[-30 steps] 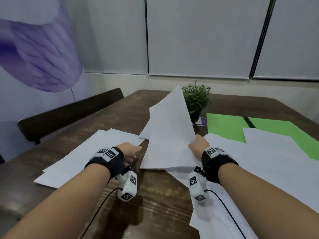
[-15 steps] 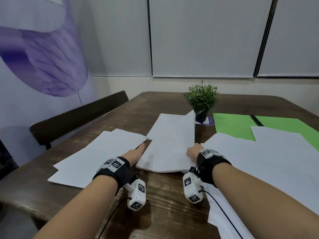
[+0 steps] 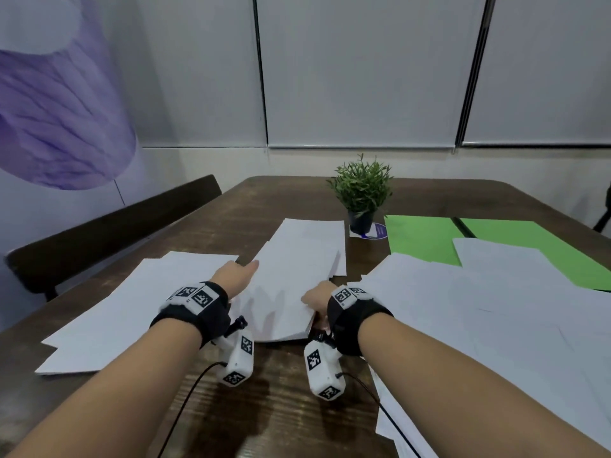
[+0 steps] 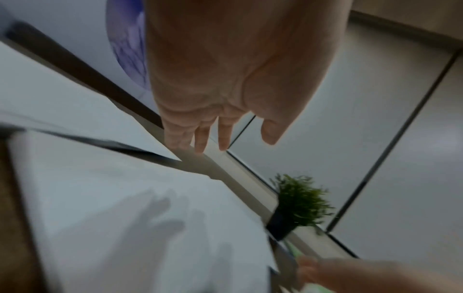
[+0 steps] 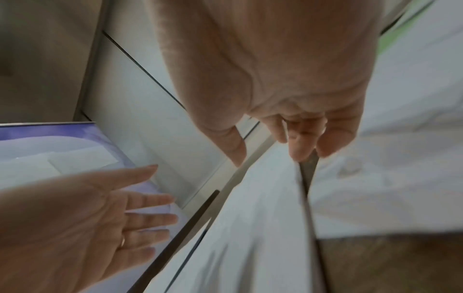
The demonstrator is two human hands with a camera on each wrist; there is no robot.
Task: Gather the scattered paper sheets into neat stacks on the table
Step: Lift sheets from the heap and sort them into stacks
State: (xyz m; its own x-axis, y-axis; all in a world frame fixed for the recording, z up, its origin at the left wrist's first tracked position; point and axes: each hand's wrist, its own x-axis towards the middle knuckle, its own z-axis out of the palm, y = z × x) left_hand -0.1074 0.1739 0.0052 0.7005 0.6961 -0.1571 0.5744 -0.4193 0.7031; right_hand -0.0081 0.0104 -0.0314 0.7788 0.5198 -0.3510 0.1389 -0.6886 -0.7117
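A stack of white paper sheets (image 3: 297, 269) lies in the middle of the brown wooden table (image 3: 277, 401). My right hand (image 3: 315, 300) pinches its near right edge, thumb on top, and that corner is slightly raised. In the right wrist view the fingers (image 5: 300, 146) curl at the paper's edge (image 5: 263, 218). My left hand (image 3: 243, 271) is flat with straight fingers (image 4: 200, 130) over the stack's left edge (image 4: 125, 198), casting a shadow on it. More white sheets (image 3: 139, 302) lie loosely at the left, and a wide spread of white sheets (image 3: 489, 332) at the right.
A small potted plant (image 3: 362, 196) stands just behind the middle stack. Two green sheets (image 3: 423, 239) lie at the back right, partly under white ones. A dark bench (image 3: 109, 233) runs along the table's left side. The near table edge shows bare wood.
The sheets my right hand held up have come down flat onto the middle stack. My left hand has moved forward and right, from the left sheets to the stack's left edge.
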